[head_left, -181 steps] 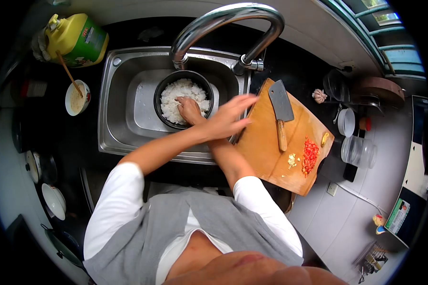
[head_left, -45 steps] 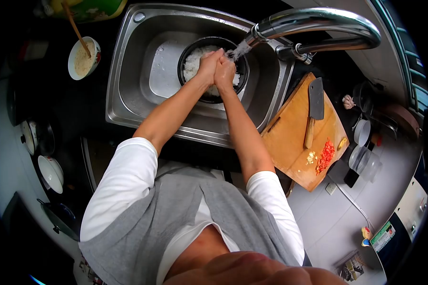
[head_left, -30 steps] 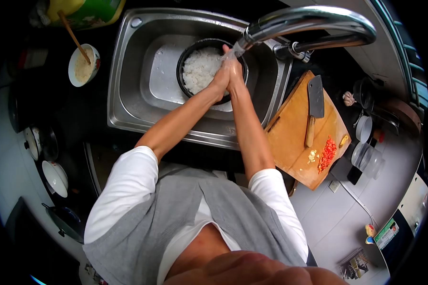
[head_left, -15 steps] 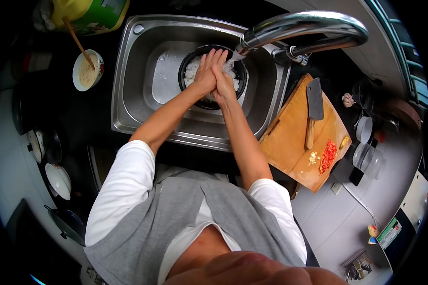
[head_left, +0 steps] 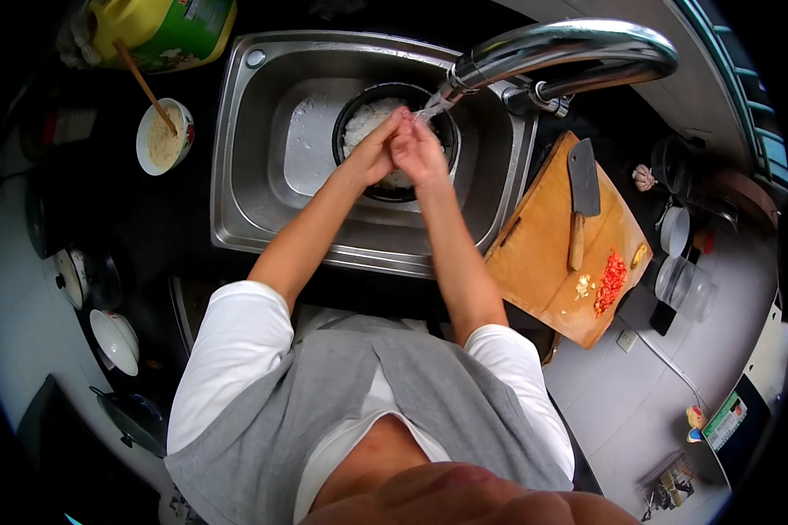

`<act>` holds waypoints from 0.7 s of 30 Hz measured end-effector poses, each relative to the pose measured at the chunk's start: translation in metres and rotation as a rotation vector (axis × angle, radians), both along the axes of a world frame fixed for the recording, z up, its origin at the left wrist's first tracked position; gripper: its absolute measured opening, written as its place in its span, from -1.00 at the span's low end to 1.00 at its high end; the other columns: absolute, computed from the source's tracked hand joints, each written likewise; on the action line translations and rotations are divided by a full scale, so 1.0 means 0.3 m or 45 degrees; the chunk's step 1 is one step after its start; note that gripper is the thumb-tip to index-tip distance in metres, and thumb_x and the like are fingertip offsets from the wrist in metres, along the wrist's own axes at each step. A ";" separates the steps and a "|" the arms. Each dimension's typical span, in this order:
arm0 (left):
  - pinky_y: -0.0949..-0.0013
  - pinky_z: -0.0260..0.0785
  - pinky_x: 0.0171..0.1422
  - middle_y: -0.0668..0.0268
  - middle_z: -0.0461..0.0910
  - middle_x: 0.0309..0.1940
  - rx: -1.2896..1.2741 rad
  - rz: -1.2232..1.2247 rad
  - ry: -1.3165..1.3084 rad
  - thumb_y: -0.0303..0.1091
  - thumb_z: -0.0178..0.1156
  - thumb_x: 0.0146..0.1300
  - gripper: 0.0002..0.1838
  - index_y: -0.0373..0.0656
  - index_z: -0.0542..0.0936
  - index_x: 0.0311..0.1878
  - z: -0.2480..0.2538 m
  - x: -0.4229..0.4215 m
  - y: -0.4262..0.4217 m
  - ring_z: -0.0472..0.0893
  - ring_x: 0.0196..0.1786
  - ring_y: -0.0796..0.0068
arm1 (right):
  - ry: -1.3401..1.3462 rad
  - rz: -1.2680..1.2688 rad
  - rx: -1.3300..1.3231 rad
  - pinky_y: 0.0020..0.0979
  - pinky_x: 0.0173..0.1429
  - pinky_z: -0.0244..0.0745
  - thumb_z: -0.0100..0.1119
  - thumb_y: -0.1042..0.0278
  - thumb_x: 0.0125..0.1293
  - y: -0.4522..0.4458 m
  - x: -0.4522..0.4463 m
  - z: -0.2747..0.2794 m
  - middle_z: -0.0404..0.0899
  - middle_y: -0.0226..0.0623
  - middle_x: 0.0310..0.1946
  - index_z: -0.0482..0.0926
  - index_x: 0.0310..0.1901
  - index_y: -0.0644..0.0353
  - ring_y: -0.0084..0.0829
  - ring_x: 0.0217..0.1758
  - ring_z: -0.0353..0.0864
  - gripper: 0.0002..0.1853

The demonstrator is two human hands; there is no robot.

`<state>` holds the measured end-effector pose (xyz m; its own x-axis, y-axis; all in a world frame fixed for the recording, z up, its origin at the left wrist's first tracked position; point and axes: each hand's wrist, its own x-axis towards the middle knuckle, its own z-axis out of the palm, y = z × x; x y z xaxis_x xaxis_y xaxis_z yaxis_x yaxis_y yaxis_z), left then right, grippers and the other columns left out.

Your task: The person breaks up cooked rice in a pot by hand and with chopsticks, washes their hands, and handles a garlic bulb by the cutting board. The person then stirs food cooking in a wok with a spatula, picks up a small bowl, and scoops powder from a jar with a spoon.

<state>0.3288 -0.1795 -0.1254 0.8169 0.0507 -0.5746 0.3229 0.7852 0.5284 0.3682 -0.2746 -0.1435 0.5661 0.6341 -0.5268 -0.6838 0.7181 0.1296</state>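
Note:
My left hand [head_left: 373, 157] and my right hand [head_left: 418, 153] meet over a dark round pot [head_left: 340, 140] in the steel sink. The fingers of my left hand stretch up to the fingertips of the right. My right hand is partly curled and blurred, so its fingers do not show clearly. Running water [head_left: 432, 107] from the chrome faucet [head_left: 569, 39] falls beside and onto the fingers. Inside the pot is a white, clumpy, rice-like food [head_left: 368, 122], partly hidden below my hands. No object shows in either hand.
The sink [head_left: 236, 210] surrounds the pot. On the right, a cutting board [head_left: 534, 262] bears a cleaver [head_left: 584, 188], chopped red pepper [head_left: 611, 282] and minced garlic [head_left: 583, 286]. At left stand a bowl of pale batter [head_left: 163, 144] with a wooden stick and a yellow-green jug [head_left: 179, 35].
The flat left hand, which my right hand was clasping, has drawn back slightly. Both hands now meet at the fingertips beside the stream. The view has shifted slightly.

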 end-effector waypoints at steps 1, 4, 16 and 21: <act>0.24 0.21 0.16 0.09 0.37 0.02 -0.185 -0.128 -0.069 -0.20 0.06 0.17 -0.57 -0.24 0.35 0.05 -0.023 0.019 -0.001 0.37 0.08 0.22 | 0.027 -0.086 -0.067 -0.60 -0.46 0.43 -0.13 0.37 0.29 0.021 -0.014 -0.010 0.46 -0.38 -0.42 0.42 -0.27 0.23 -0.54 -0.48 0.43 -0.85; 0.30 0.43 -0.13 0.14 0.54 -0.36 -0.270 -0.211 -0.004 -0.27 0.09 0.12 -0.80 -0.19 0.48 -0.27 -0.050 0.052 -0.037 0.55 -0.27 0.31 | 0.087 -0.323 -0.439 -0.65 -0.60 0.33 -0.11 0.49 0.23 0.077 -0.034 -0.029 0.40 -0.44 -0.55 0.41 -0.44 0.18 -0.63 -0.56 0.37 -0.88; 0.46 0.29 -0.20 0.39 0.46 -0.44 0.265 0.205 0.002 -0.15 0.03 0.22 -0.76 -0.14 0.50 -0.32 -0.046 0.112 -0.025 0.43 -0.32 0.52 | -2.682 0.199 -2.553 -0.29 -0.24 0.41 -0.06 0.51 0.08 -0.088 0.005 0.029 0.53 -0.08 -0.47 0.45 -0.13 0.18 -0.14 -0.38 0.54 -0.73; 0.32 0.21 0.11 0.12 0.42 0.04 1.369 -0.636 -0.774 -0.16 -0.01 0.23 -0.63 -0.17 0.46 0.01 -0.076 0.093 -0.053 0.35 0.14 0.27 | -2.114 0.467 -2.230 -0.42 -0.33 0.43 0.13 0.42 0.03 -0.300 0.003 0.133 0.54 -0.20 -0.55 0.58 -0.38 0.20 -0.32 -0.46 0.56 -0.89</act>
